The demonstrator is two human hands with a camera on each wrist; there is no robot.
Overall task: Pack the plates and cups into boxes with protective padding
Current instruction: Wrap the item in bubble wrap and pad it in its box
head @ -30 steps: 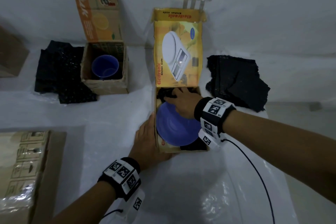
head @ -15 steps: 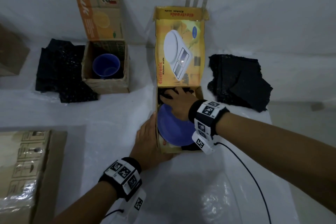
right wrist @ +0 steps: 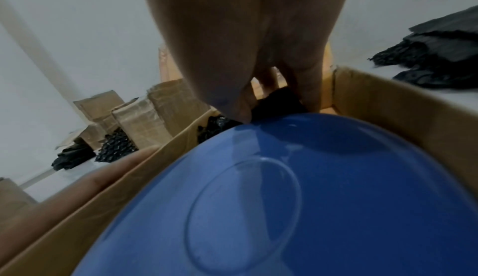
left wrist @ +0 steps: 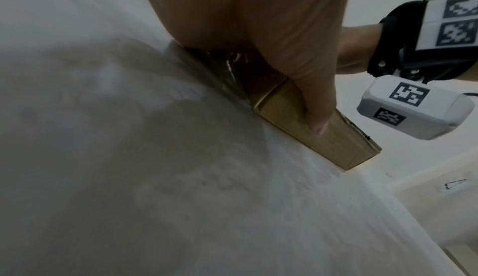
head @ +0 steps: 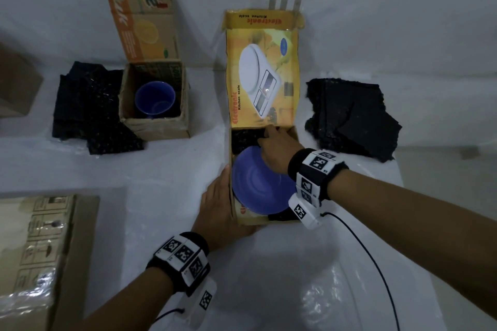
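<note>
A blue plate (head: 258,188) (right wrist: 284,198) lies on black padding (head: 244,137) inside the open yellow kitchen-scale box (head: 262,219), whose lid stands up behind. My right hand (head: 269,137) (right wrist: 276,100) reaches over the plate's far rim, and its thumb and fingers pinch a fold of that padding (right wrist: 279,99). My left hand (head: 217,201) lies flat against the box's left wall, fingers (right wrist: 111,174) straight, thumb (left wrist: 310,104) on the front wall (left wrist: 284,116). A blue cup (head: 155,99) sits in a smaller brown box (head: 161,126) at the back left.
Piles of black padding lie left of the cup box (head: 88,110) and right of the yellow box (head: 349,118). A large carton (head: 40,250) sits at the near left, and another brown box (head: 16,83) at the far left. A cable (head: 376,263) trails from my right wrist.
My right hand has slid a little further past the plate's far rim onto the padding. The left hand and the plate have stayed put.
</note>
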